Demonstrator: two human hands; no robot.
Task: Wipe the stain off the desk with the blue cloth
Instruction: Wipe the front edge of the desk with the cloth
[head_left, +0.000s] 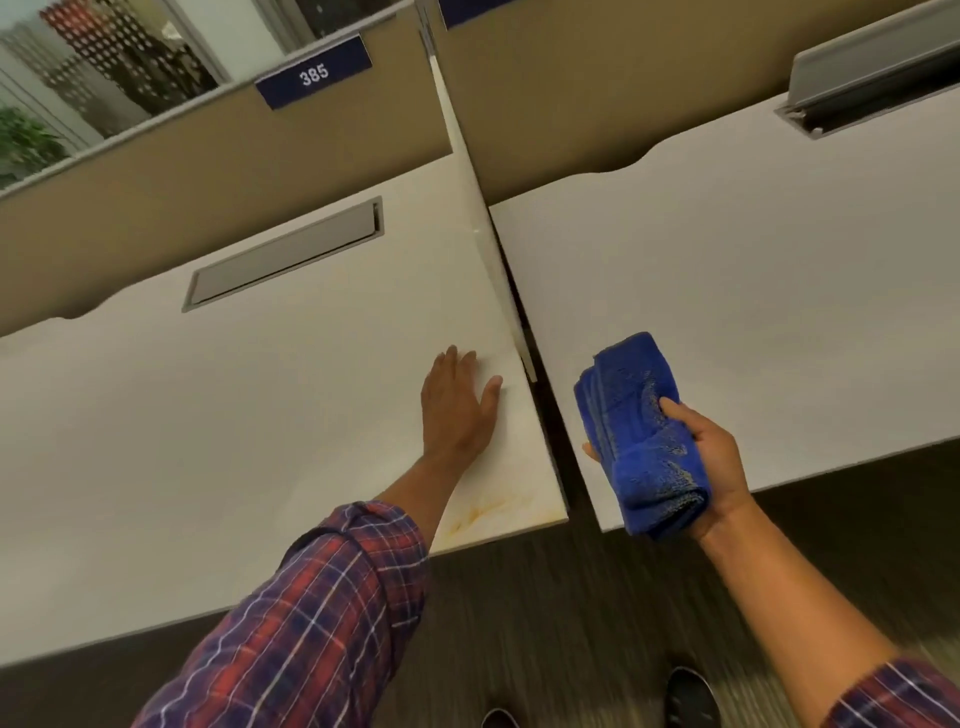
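Risk of missing: orange stain (488, 512) at near right corner of left desk (208, 441), left hand (457, 410) flat, fingers together, beside it; right hand (711, 462) gripping folded blue cloth (639, 431) over neighbouring desk (779, 312), across gap.

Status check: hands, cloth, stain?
Left hand flat on desk. Right hand grips blue cloth, off the surface. Stain unwiped, unobstructed.

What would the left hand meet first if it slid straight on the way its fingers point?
Probably the divider panel between the desks: the left hand lies flat beside it, fingers pointing up-right. Depth is unclear.
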